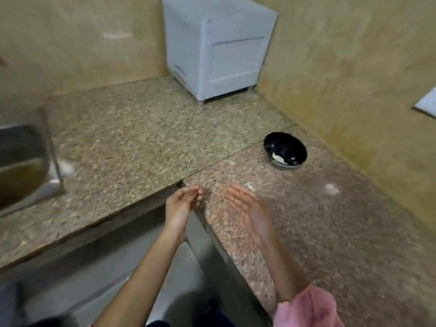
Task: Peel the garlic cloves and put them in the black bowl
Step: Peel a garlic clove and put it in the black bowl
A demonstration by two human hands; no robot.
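Garlic is hard to make out: the black bowl sits on the worktop toward the right wall, and pale bits lie in its bottom, perhaps peeled cloves or skin, too blurred to tell. Small pale flecks on the stone nearer the person could be peel. Well short of the bowl, both hands hover over the worktop's inner corner with nothing in them: the left hand has its fingers loosely bent, its grip released, and the right hand lies palm-up with fingers straight, also released. No unpeeled clove shows anywhere, so the peeling looks finished or paused; I judge the step in hand to be brushing skin off the palms. Done well, that means rubbing the hands over the worktop, away from the bowl, so no papery scraps fall among the cloves. Farther out stand a white cabinet in the corner and a steel sink at left. No brand, label or writing can be read.
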